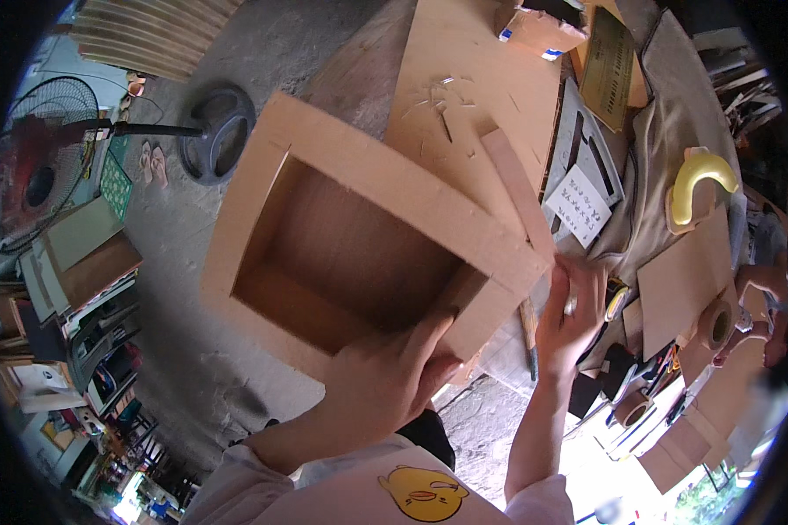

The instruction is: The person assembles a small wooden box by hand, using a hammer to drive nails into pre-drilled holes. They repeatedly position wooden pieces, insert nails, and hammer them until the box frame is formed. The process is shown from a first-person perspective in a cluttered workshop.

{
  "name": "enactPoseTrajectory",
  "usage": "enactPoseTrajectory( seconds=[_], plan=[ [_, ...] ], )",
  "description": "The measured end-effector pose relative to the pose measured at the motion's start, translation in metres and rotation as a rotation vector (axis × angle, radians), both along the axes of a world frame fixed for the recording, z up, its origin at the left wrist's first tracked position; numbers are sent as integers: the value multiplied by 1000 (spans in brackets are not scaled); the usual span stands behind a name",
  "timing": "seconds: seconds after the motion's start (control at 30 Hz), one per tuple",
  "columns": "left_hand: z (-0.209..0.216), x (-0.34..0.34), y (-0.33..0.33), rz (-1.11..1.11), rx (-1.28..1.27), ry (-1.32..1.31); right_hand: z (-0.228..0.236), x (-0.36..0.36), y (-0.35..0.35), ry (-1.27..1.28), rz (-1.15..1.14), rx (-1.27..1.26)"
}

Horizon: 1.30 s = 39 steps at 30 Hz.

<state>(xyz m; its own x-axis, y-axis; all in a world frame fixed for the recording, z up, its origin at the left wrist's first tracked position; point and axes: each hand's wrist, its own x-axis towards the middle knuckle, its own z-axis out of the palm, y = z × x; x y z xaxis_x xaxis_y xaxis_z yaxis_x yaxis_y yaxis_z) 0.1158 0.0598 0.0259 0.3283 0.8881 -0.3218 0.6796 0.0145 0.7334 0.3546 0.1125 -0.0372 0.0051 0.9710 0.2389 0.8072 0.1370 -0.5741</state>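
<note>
Left hand (378, 378): I am seeing its fingers gripping the near rim of the cardboard box (394, 188). Right hand (573, 302): fingers are curling beside the box's right corner; I cannot tell whether they are holding the brown strip (515, 184). Left forearm is slanting in from lower left, right one rising steeply. The box is sitting askew between camera and board (510, 96), rectangular opening facing me, interior shadowed.
</note>
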Motion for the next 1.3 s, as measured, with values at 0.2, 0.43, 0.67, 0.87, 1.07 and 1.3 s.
enactPoseTrajectory(
  seconds=[0.2, 0.43, 0.67, 0.87, 1.07, 1.3],
  plan=[
    [-1, 1, 7, -40, 101, -31, -28, -34, 135, 61, 298, 36],
    [-11, -3, 1, -77, 22, -96, -45, -61, 187, -59, 401, -10],
    [-18, -2, -3, -57, 127, -102, -46, -71, 199, -58, 406, -38],
    [-20, -3, -9, -69, 148, -89, -49, -74, 217, -19, 496, 20],
    [-18, -4, -6, -63, 134, -120, -50, -83, 225, -116, 550, 23],
    [-16, -5, -7, -72, 126, -116, -50, -75, 224, -89, 539, -2]
  ],
)
